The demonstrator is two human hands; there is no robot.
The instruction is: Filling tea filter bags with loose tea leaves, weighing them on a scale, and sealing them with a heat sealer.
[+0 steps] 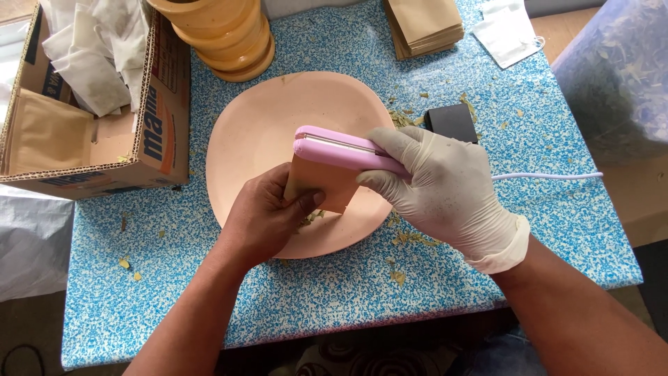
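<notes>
Fingers (296,202) of the bare left hand (261,219) pinch a small brown paper pouch (327,186) by its lower left corner, thumb on the near face, holding it upright over the peach-coloured plate (250,132). Gloved in pale latex, the right hand (445,188) is wrapped closed around a pink clamp-style heat sealer (334,150), whose two arms are pressed together across the top edge of the pouch. A thin white cord (550,176) runs from the sealer off to the right across the blue speckled worktop (334,292).

Bits of dried leaf (410,240) lie on the plate beneath the pouch and are scattered on the worktop around the plate. Just beyond the right hand sits a small black box (452,122). At the far edge are a stack of brown paper pouches (424,24) and a stack of orange-yellow rings (223,35). On the left stands a cardboard box (163,118) holding white and brown bags.
</notes>
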